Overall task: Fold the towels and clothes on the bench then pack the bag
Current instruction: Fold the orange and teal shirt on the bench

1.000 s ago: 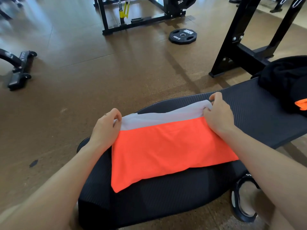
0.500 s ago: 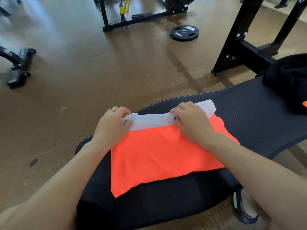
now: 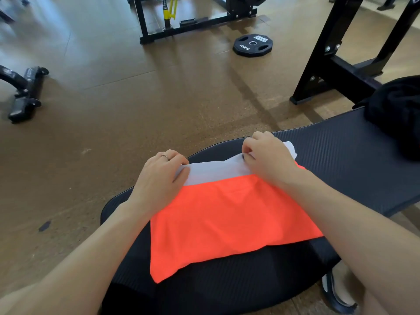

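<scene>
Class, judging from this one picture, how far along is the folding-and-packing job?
Done: the orange garment already lies folded flat on the bench. In hand: the left hand and right hand pinch its white edge. Left: the black clothing lies unfolded; no bag is visible.

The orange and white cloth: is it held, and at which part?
Both hands, left hand and right hand, pinch the cloth at its white far edge.

Smooth orange cloth (image 3: 227,219) on ribbed matt bench (image 3: 341,160)
</scene>
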Motion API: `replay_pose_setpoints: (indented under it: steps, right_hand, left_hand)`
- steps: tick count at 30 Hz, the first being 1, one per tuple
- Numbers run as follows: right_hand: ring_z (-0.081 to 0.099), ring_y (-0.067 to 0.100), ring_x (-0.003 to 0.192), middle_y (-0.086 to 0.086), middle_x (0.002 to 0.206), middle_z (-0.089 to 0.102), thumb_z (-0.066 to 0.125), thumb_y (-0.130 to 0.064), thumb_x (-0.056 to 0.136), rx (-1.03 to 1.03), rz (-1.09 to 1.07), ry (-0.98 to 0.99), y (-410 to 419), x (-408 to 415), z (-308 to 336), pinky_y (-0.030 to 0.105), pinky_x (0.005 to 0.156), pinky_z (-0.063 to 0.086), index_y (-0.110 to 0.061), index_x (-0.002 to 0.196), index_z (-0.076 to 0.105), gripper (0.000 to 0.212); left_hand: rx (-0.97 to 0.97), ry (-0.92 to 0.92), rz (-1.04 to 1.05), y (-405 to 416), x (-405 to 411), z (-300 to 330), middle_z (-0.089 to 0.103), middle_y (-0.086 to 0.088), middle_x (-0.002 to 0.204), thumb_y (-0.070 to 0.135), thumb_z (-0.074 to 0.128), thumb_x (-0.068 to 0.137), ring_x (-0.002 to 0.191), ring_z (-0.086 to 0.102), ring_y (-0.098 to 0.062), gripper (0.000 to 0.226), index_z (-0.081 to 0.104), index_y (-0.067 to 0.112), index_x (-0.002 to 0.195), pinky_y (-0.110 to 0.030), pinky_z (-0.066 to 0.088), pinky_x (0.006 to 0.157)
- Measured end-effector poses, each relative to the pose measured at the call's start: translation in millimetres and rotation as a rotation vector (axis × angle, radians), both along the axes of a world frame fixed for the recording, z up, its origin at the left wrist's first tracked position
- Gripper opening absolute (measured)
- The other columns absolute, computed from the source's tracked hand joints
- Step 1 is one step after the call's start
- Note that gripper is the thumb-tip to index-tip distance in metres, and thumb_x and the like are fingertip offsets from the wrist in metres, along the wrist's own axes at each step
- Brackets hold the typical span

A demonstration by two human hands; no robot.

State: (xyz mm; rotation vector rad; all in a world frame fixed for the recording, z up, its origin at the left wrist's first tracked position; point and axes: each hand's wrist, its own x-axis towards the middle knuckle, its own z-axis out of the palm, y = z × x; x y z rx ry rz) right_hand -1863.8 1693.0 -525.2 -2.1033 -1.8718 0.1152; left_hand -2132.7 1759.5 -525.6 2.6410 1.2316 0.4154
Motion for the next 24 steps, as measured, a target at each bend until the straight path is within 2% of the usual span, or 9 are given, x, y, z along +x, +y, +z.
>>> replay_pose_setpoints:
  steps: [3,9,13,14,17,18,20,22,24]
  right_hand:
    - [0.053,0.028,0.098,0.006,0.100,0.063,0.051,-0.020,0.097,0.002,-0.091,-0.016,4.3,3.7,4.0,0.033,0.069,0.028,-0.013,0.099,0.069,0.019]
    - [0.057,0.037,0.079,0.014,0.080,0.061,0.067,-0.016,0.087,0.035,-0.067,-0.139,6.3,3.2,-13.4,0.042,0.069,0.041,-0.007,0.082,0.066,0.010]
    - [0.056,0.036,0.072,0.014,0.079,0.058,0.074,-0.005,0.076,0.074,-0.132,-0.175,6.9,-1.1,-14.5,0.040,0.061,0.044,-0.008,0.081,0.064,0.011]
    - [0.057,0.036,0.076,0.013,0.084,0.060,0.067,-0.008,0.081,0.110,-0.111,-0.166,6.8,-4.6,-13.5,0.041,0.063,0.046,-0.009,0.086,0.065,0.006]
    - [0.060,0.036,0.108,0.011,0.116,0.064,0.039,-0.030,0.093,0.093,0.142,0.014,-5.1,-27.9,-2.1,0.049,0.088,0.051,-0.014,0.118,0.068,0.041]
    - [0.053,0.033,0.127,0.010,0.135,0.059,0.031,-0.038,0.095,0.006,0.233,0.032,-11.8,-35.3,-1.8,0.050,0.104,0.044,-0.018,0.134,0.061,0.054]
    - [0.018,0.023,0.154,0.003,0.166,0.025,0.004,-0.056,0.089,-0.262,0.296,-0.063,-25.2,-37.5,-5.5,0.046,0.124,0.016,-0.029,0.158,0.030,0.078]
    - [-0.004,0.017,0.157,-0.001,0.171,-0.001,-0.008,-0.065,0.085,-0.408,0.229,-0.127,-32.3,-22.7,-11.0,0.042,0.126,-0.001,-0.036,0.161,0.008,0.083]
    - [-0.007,0.017,0.156,0.001,0.171,-0.004,0.003,-0.063,0.098,-0.411,0.098,-0.116,-34.1,-1.8,-14.9,0.041,0.125,-0.004,-0.037,0.162,0.004,0.069]
  left_hand:
    - [-0.005,0.017,0.017,2.5,0.4,-0.2,0.064,0.004,0.104,0.024,0.049,0.094,0.094,0.058,-0.024,0.014,0.061,0.019,0.099,-0.041,0.045,0.088]
    - [0.073,0.110,0.011,-5.2,4.6,-2.0,0.066,-0.004,0.115,0.000,0.054,0.087,0.103,0.061,-0.031,0.036,0.062,0.013,0.120,-0.041,0.045,0.096]
    - [0.129,0.117,-0.189,-22.5,19.2,8.5,0.053,-0.006,0.148,0.020,0.038,0.099,0.136,0.048,-0.027,0.047,0.055,0.013,0.143,-0.045,0.032,0.118]
    - [0.108,0.163,-0.238,-29.2,23.0,7.9,0.044,-0.006,0.157,0.029,0.033,0.103,0.144,0.039,-0.024,0.051,0.048,0.014,0.149,-0.045,0.026,0.121]
    - [0.006,0.361,-0.258,-40.3,24.6,-6.5,0.010,-0.001,0.170,0.052,0.009,0.101,0.157,0.008,-0.018,0.070,0.020,0.019,0.162,-0.039,0.006,0.126]
    - [-0.034,0.407,-0.231,-39.1,22.0,-12.3,0.001,0.001,0.170,0.057,0.002,0.098,0.157,-0.001,-0.015,0.075,0.010,0.021,0.163,-0.037,0.000,0.126]
    - [-0.065,0.439,-0.198,-33.6,17.3,-18.9,-0.008,0.005,0.170,0.062,-0.004,0.092,0.156,-0.009,-0.012,0.080,-0.001,0.024,0.163,-0.035,-0.005,0.126]
    - [-0.059,0.436,-0.184,-30.9,16.6,-19.7,-0.010,0.007,0.169,0.064,-0.004,0.091,0.156,-0.009,-0.013,0.081,-0.003,0.026,0.163,-0.036,-0.006,0.126]
    - [-0.055,0.431,-0.160,-32.6,17.4,-19.3,-0.009,0.007,0.169,0.065,-0.003,0.091,0.156,-0.009,-0.014,0.081,-0.003,0.027,0.163,-0.038,-0.006,0.126]
